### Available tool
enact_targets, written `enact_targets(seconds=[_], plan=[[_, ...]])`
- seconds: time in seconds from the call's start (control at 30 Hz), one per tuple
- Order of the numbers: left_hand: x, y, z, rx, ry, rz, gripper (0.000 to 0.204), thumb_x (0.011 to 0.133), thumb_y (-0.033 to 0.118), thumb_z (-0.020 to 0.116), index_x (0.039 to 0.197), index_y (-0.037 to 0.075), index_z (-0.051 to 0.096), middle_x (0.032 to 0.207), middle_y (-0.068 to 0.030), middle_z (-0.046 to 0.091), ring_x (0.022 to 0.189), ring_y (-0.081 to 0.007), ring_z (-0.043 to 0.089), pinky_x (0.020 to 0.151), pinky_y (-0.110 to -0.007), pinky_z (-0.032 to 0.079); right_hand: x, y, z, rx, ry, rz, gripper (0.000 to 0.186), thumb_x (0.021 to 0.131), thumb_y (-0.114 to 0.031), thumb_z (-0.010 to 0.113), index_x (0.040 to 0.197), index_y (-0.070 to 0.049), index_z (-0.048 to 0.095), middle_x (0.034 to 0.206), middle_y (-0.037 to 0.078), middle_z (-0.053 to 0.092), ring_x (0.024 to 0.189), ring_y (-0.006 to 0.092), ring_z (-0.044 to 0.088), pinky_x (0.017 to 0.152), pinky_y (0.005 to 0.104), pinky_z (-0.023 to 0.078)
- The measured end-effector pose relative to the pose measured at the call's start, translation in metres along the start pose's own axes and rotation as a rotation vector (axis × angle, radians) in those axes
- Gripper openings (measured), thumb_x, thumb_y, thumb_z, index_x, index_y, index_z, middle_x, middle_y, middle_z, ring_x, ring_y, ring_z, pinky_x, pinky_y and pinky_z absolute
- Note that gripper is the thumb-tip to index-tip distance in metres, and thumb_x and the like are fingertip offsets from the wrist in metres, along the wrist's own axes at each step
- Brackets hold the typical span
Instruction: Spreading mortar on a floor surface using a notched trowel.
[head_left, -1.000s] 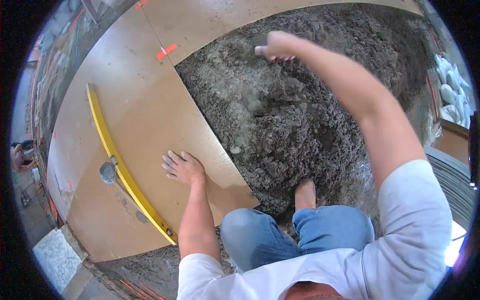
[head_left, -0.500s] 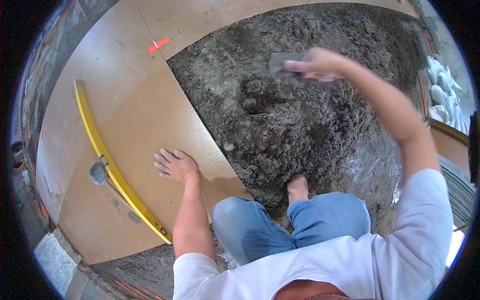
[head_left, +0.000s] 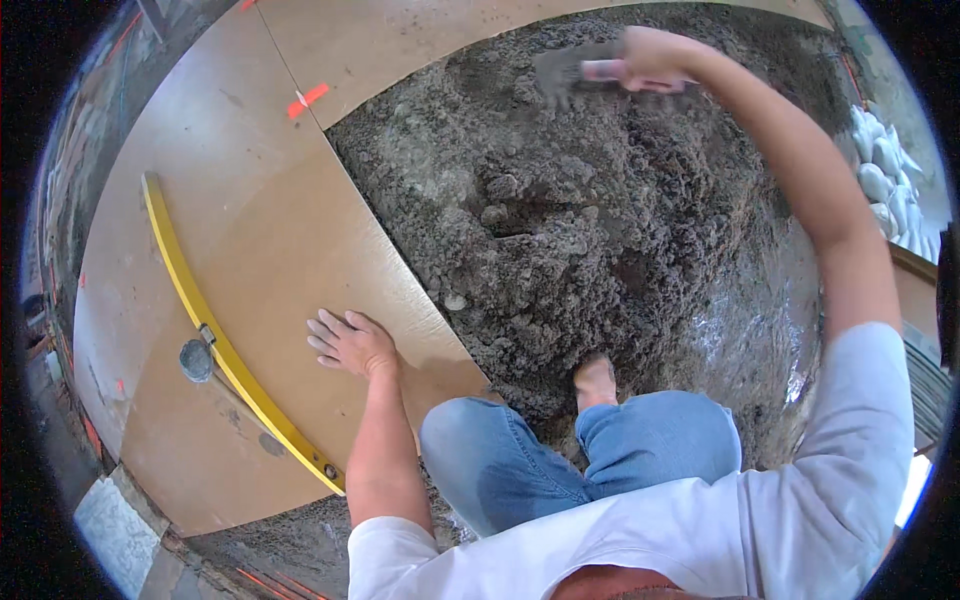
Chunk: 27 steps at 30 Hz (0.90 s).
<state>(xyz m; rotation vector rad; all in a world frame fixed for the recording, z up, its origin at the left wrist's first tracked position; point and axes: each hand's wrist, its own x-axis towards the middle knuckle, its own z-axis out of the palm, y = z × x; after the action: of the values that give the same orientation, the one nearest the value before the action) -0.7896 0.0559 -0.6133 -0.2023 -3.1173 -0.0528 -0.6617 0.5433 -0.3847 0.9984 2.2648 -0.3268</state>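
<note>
My left hand (head_left: 352,343) lies flat on a large glossy tan tile (head_left: 300,230), its fingers spread and nothing under them but the tile. At the far side, my right hand (head_left: 655,58) grips the pink handle of a trowel (head_left: 602,70). The trowel's grey blade is smeared by motion over the far part of a bed of dark, crumbly mortar (head_left: 560,270). A long yellow spirit level (head_left: 240,376) rests on the tile, left of my left hand. Beside it is a mallet (head_left: 196,361) with a round grey head, its handle partly hidden by the level.
My bare foot (head_left: 596,382) stands at the mortar's near edge. Another tan tile (head_left: 440,40) borders the far side, with an orange-red marker (head_left: 308,101) at the joint. White bags (head_left: 885,165) are heaped at the far right. Green hose-like coils (head_left: 928,385) lie at the right.
My right hand and the trowel have moved farther away across the mortar. The left hand has stayed flat on the tile; the view has shifted slightly.
</note>
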Motion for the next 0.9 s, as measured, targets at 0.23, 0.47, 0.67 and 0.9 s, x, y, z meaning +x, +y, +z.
enact_targets(seconds=[0.23, 0.47, 0.67, 0.9], plan=[[0.000, -0.005, 0.005, 0.014, 0.007, -0.018, 0.051, 0.094, 0.036, 0.038, 0.140, 0.013, 0.036, 0.149, -0.0105, 0.027, 0.137, -0.0340, 0.021, 0.108, -0.057, 0.016, 0.025, -0.071, 0.075, -0.297, 0.153, -0.301, 0.012, 0.072, -0.009, 0.064, 0.080, 0.000, 0.065, 0.077, 0.018, 0.065, 0.071, 0.0289, 0.066, 0.060, 0.0404, 0.054], [0.001, -0.006, -0.002, 0.031, -0.019, -0.033, 0.051, 0.093, 0.034, 0.040, 0.139, 0.013, 0.036, 0.149, -0.0099, 0.027, 0.137, -0.0341, 0.020, 0.108, -0.057, 0.015, -0.068, -0.046, -0.011, -0.562, 0.203, -0.370, 0.018, 0.069, -0.015, 0.063, 0.085, -0.009, 0.066, 0.081, 0.015, 0.065, 0.080, 0.0307, 0.065, 0.069, 0.0419, 0.051], [0.000, -0.005, 0.003, -0.012, 0.002, -0.026, 0.053, 0.091, 0.033, 0.044, 0.138, 0.011, 0.037, 0.149, -0.0104, 0.026, 0.137, -0.0349, 0.020, 0.109, -0.057, 0.014, -0.027, -0.069, -0.020, -0.053, 0.472, -0.450, 0.035, 0.066, -0.016, 0.062, 0.099, -0.003, 0.062, 0.082, 0.018, 0.064, 0.077, 0.0329, 0.062, 0.071, 0.0405, 0.049], [0.002, -0.005, 0.007, -0.013, 0.023, -0.004, 0.053, 0.090, 0.033, 0.043, 0.138, 0.011, 0.037, 0.149, -0.0118, 0.027, 0.137, -0.0358, 0.020, 0.108, -0.058, 0.013, 0.041, -0.163, -0.040, -0.201, 0.353, -0.605, 0.029, 0.073, -0.030, 0.060, 0.086, -0.005, 0.068, 0.081, 0.017, 0.067, 0.077, 0.0332, 0.064, 0.068, 0.0420, 0.049]])
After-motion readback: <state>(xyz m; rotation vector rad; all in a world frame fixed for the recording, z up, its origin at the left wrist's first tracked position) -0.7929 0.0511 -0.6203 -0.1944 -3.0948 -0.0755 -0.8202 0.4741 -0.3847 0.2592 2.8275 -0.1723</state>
